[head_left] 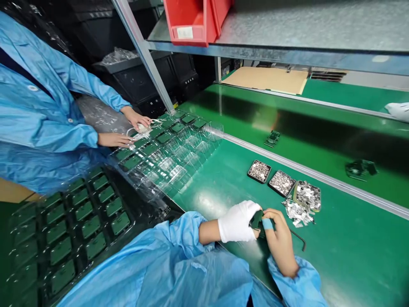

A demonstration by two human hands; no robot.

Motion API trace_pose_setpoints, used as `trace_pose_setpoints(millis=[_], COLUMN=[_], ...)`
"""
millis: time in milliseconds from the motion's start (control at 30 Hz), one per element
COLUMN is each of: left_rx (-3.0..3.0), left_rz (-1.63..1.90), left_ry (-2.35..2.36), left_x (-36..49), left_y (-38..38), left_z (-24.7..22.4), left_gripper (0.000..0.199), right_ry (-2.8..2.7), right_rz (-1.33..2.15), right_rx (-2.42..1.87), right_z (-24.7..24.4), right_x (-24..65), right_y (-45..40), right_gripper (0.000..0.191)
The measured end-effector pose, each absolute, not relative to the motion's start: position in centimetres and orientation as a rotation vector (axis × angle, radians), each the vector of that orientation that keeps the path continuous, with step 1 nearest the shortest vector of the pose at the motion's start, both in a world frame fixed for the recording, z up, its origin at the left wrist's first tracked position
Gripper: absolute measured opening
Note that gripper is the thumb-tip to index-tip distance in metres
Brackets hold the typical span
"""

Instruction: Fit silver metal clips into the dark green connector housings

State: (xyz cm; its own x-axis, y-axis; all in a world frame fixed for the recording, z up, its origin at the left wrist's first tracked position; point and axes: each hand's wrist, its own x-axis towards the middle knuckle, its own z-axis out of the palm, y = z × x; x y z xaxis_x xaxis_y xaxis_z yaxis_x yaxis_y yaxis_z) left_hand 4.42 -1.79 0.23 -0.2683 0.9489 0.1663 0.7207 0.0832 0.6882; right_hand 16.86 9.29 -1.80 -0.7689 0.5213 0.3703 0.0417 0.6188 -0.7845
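Note:
My left hand point(238, 221), in a white glove, and my bare right hand point(280, 238), with a blue band on one finger, meet over the near edge of the green bench point(223, 187). Both grip a small dark green circuit board point(256, 220) between them. Just right of my right hand lies a thin black bent tool point(299, 238). Beyond my hands sit three small trays of tiny metal parts point(283, 182), with a loose heap of shiny parts point(297, 212) beside them.
A clear blister tray point(179, 157) holding green boards lies to the left, and a black tray of boards point(79, 221) sits nearer. A co-worker in a blue coat point(38, 106) handles something white point(142, 128) at the far left. Boards ride the conveyor point(273, 137). Red bins point(191, 21) stand on the shelf.

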Motion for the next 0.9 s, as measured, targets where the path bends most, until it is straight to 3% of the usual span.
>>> trace_pose_setpoints(millis=[233, 433, 900], left_rx=[1.645, 1.622, 1.753], left_rz=[1.093, 1.041, 0.956], left_ry=[2.110, 2.129, 2.154], left_x=[4.4, 3.6, 3.1], left_y=[-1.9, -1.7, -1.6], left_z=[-0.4, -0.5, -0.4], left_gripper=[0.038, 0.021, 0.022], right_ry=[-2.232, -2.168, -2.184], right_rz=[1.140, 1.203, 1.229], right_rx=[-0.493, -0.491, -0.470], right_z=[-1.7, -1.4, -1.3], right_x=[16.5, 16.1, 16.3], right_y=[9.1, 7.9, 7.9], right_gripper=[0.006, 0.007, 0.008])
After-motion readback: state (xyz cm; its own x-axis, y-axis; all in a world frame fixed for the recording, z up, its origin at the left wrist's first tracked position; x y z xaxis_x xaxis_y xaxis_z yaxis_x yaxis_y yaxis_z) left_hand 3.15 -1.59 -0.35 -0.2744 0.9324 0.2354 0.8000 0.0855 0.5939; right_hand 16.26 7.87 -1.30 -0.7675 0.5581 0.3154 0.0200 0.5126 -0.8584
